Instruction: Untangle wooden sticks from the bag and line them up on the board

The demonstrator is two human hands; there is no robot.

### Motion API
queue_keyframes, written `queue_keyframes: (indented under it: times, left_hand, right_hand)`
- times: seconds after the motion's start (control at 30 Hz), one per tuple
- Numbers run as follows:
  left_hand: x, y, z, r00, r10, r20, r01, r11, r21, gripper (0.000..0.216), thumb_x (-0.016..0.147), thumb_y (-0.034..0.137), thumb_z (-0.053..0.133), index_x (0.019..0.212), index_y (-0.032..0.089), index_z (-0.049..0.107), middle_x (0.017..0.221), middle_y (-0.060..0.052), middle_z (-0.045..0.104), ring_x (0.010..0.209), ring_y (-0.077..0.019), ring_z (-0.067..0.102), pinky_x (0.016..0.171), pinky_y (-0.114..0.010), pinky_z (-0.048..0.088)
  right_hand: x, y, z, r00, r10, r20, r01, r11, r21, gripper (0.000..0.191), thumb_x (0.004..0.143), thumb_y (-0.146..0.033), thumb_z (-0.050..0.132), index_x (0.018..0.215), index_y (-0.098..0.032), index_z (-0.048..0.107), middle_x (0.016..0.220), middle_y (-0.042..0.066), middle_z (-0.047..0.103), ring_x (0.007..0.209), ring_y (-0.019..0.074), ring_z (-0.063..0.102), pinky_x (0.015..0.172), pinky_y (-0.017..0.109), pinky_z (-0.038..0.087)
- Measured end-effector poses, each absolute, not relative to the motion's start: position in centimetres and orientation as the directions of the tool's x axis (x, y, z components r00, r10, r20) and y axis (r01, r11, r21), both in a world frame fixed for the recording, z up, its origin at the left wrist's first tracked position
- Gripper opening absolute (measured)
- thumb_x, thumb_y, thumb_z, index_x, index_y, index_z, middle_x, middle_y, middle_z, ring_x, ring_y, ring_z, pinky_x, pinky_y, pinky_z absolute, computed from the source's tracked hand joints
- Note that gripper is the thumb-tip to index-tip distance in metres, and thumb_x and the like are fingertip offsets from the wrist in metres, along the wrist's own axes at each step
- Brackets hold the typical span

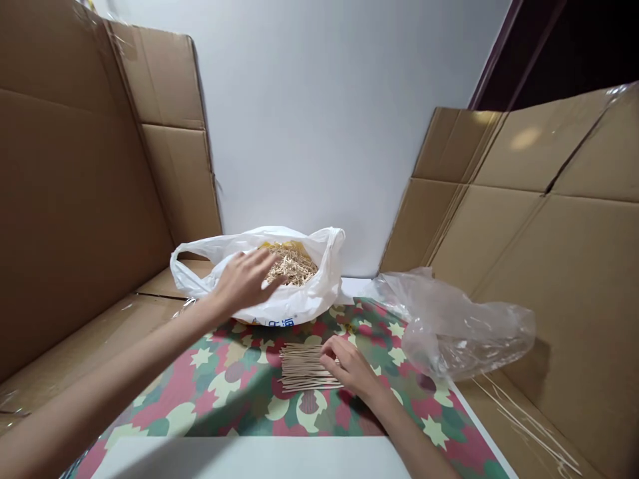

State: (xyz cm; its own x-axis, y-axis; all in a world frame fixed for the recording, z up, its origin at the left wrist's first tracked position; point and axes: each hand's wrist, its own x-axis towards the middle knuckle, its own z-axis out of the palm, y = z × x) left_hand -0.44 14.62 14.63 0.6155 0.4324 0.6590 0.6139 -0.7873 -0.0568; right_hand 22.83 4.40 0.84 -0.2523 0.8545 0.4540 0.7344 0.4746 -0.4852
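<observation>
My left hand [248,279] is held over the opening of a white plastic bag [319,293], its fingers stretched out and apart. Inside the bag lies a heap of short, pale, straw-coloured pieces [295,265], partly covered by that hand. Closer to me, a flat row of thin pale sticks [302,368] lies side by side on the patterned cloth. At the right end of this row is my right hand [351,366], with its fingers curled in and their tips close to the sticks. Whatever may be between those fingertips is too small to make out.
A crumpled clear plastic bag [464,332] rests at the right edge of the patterned cloth [200,392]. Cardboard walls [549,259] stand on both sides, with a pale wall [309,133] behind. A few long thin sticks [529,426] lie at the lower right. White sheet [249,459] lies in front.
</observation>
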Motion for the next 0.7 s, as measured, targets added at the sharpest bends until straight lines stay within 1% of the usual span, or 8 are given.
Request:
queue_keyframes:
  times: [0.03,0.07,0.13,0.27,0.4,0.5,0.6,0.7]
  left_hand:
    - [-0.6,16.1,15.7,0.567,0.496,0.658,0.711,-0.698,-0.086,0.038,0.081,0.047,0.045,0.102,0.016,0.055,0.089,-0.011,0.06,0.077,-0.0227,0.055,0.067,-0.034,0.037]
    - [-0.9,17.2,16.5,0.542,0.551,0.634,0.764,-0.638,-0.099,0.045,0.08,0.051,0.044,0.105,0.014,0.052,0.092,-0.012,0.06,0.078,-0.0237,0.055,0.066,-0.033,0.037]
    - [-1.9,18.1,16.6,0.554,0.588,0.589,0.776,-0.622,-0.109,0.041,0.085,0.048,0.037,0.104,0.015,0.052,0.093,-0.011,0.06,0.077,-0.0217,0.055,0.066,-0.031,0.036]
    - [-3.8,16.6,14.1,0.729,0.464,0.504,0.618,-0.763,-0.19,0.031,0.09,0.026,0.028,0.078,0.016,0.055,0.072,-0.004,0.059,0.062,-0.0133,0.05,0.064,-0.028,0.031]
    - [-4.5,14.6,12.9,0.813,0.386,0.435,0.522,-0.815,-0.251,0.029,0.088,0.023,0.031,0.071,0.016,0.054,0.063,-0.002,0.056,0.055,-0.0112,0.044,0.062,-0.028,0.029]
    - [-4.7,13.6,14.2,0.8,0.384,0.46,0.518,-0.83,-0.207,0.028,0.087,0.023,0.034,0.068,0.017,0.054,0.061,-0.001,0.053,0.054,-0.0109,0.041,0.064,-0.029,0.03]
    - [-5.1,11.9,16.7,0.749,0.395,0.531,0.556,-0.812,-0.18,0.024,0.085,0.026,0.038,0.072,0.017,0.056,0.061,-0.001,0.051,0.058,-0.0122,0.044,0.07,-0.031,0.031]
    - [-5.5,9.0,19.0,0.72,0.353,0.598,0.59,-0.764,-0.26,0.025,0.081,0.034,0.046,0.094,0.017,0.058,0.088,-0.007,0.056,0.08,-0.0199,0.048,0.076,-0.037,0.031]
  right_hand:
    - [23.0,4.5,0.8,-0.215,0.851,0.479,0.726,0.467,-0.504,0.006,0.081,-0.016,0.041,0.08,-0.019,0.047,0.078,0.002,0.052,0.074,0.0154,0.05,0.067,0.028,0.039]
    - [23.3,4.6,0.6,-0.172,0.839,0.516,0.718,0.466,-0.518,0.01,0.076,-0.012,0.041,0.081,-0.019,0.046,0.079,0.003,0.052,0.076,0.0161,0.051,0.068,0.028,0.041]
    - [23.8,4.8,0.3,-0.098,0.793,0.601,0.682,0.493,-0.539,0.018,0.067,-0.004,0.035,0.072,-0.019,0.043,0.074,0.002,0.05,0.071,0.0159,0.052,0.065,0.028,0.043]
    - [24.1,5.1,-0.3,-0.051,0.737,0.674,0.618,0.553,-0.558,0.02,0.056,-0.001,0.028,0.054,-0.021,0.03,0.052,-0.001,0.044,0.051,0.0129,0.05,0.049,0.023,0.041]
    - [23.5,4.3,0.0,-0.067,0.756,0.651,0.648,0.529,-0.548,0.019,0.057,-0.002,0.028,0.052,-0.021,0.029,0.049,-0.001,0.043,0.046,0.0124,0.047,0.046,0.024,0.036]
    - [23.1,3.3,0.8,-0.119,0.775,0.621,0.682,0.518,-0.516,0.018,0.057,-0.004,0.029,0.052,-0.021,0.028,0.048,-0.001,0.041,0.044,0.0121,0.039,0.044,0.025,0.028]
    - [22.9,1.7,2.2,-0.185,0.776,0.602,0.703,0.533,-0.471,0.017,0.055,-0.004,0.03,0.053,-0.021,0.027,0.047,-0.002,0.035,0.043,0.011,0.031,0.043,0.026,0.022]
    - [22.9,-0.5,4.3,-0.251,0.756,0.604,0.71,0.568,-0.416,0.018,0.054,-0.002,0.03,0.054,-0.02,0.028,0.048,-0.002,0.034,0.045,0.0111,0.031,0.045,0.026,0.021]
